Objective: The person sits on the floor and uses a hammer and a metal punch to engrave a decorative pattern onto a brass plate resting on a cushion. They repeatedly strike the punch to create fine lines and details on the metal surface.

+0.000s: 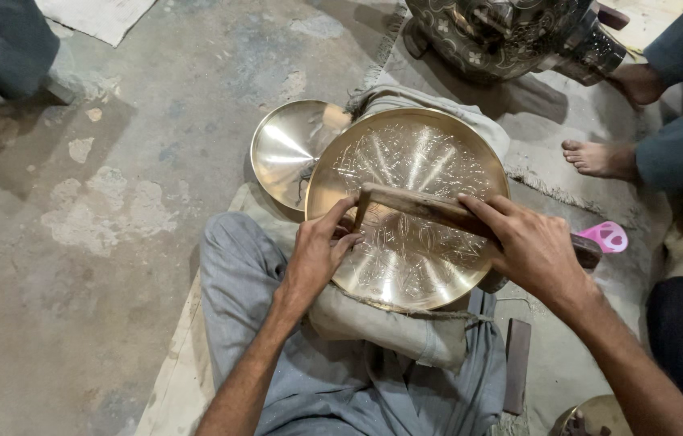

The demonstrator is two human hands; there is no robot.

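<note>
A round engraved brass plate point(406, 250) rests tilted on a cloth cushion point(394, 327) on my lap. Across it lies a wooden mallet point(418, 203). My right hand point(531, 250) grips the mallet's handle at the plate's right rim. My left hand point(317, 254) sits at the left rim, its fingers pinched on a small tool pressed against the plate just under the mallet's head. The tool itself is mostly hidden by the fingers.
A plain brass bowl point(289, 149) lies behind the plate on the left. A large ornamented metal vessel point(511, 32) stands at the back. Another person's bare feet point(600, 157) are at the right, a pink object point(608, 236) beside them. A flat wooden bar point(516, 363) lies by my knee.
</note>
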